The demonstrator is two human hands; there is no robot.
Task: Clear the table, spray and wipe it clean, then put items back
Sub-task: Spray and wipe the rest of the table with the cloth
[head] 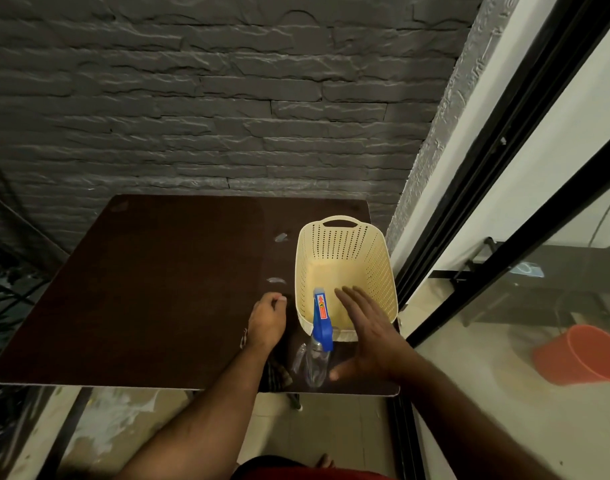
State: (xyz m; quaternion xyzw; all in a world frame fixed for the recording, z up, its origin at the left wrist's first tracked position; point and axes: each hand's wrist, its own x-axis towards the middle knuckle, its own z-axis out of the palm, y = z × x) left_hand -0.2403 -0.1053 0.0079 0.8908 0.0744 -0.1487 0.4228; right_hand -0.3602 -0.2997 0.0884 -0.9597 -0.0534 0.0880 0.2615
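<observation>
Spray bottle (319, 344) stands on the counter (141, 289), touching the near end of the cream basket (345, 271). My right hand (369, 332) hovers beside it, grip apart, fingers straight. Left hand (267, 320): fingers curled; whether it pinches the cloth (274, 374) I cannot tell. Advice: grasp the bottle body low, nozzle away from basket.

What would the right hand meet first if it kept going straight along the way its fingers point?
Probably the cream basket: the right hand hovers open over its near rim, fingers aimed at its inside. The spray bottle stands just left of that line. Height above the rim is unclear.
</observation>
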